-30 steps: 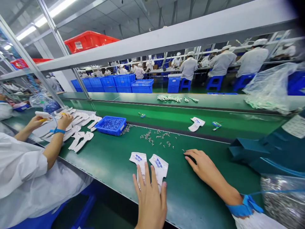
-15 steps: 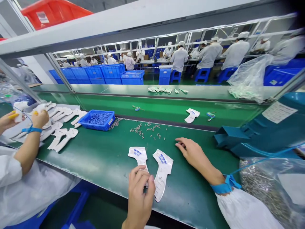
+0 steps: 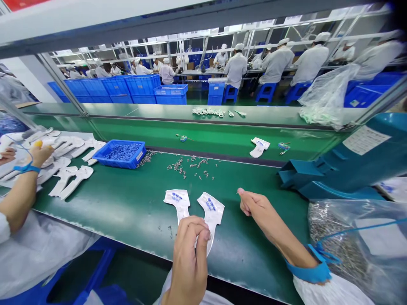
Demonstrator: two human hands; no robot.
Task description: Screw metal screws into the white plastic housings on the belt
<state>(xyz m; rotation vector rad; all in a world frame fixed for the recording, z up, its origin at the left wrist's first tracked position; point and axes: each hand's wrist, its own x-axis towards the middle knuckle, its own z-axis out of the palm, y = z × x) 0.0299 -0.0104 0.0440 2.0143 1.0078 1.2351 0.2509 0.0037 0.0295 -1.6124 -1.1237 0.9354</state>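
Two white plastic shells with blue markings, the left shell (image 3: 177,202) and the right shell (image 3: 210,212), lie on the green table (image 3: 127,207) in front of me. My left hand (image 3: 190,254) is closed, fingers pinched over the lower ends of the shells. My right hand (image 3: 256,206) hovers just right of them, fingers curled in a pinch on something too small to make out. Small metal screws (image 3: 187,165) lie scattered beyond the shells.
A blue tray (image 3: 120,153) of small parts sits to the left. A co-worker's arm (image 3: 22,186) works over several white shells (image 3: 68,180) at far left. A teal feeder (image 3: 343,169) and a bag of screws (image 3: 349,245) stand at right. Another shell (image 3: 260,147) lies on the conveyor.
My left hand went from flat on the shells to a closed pinch at their lower ends. My right hand lifted off the table and curled into a pinch.
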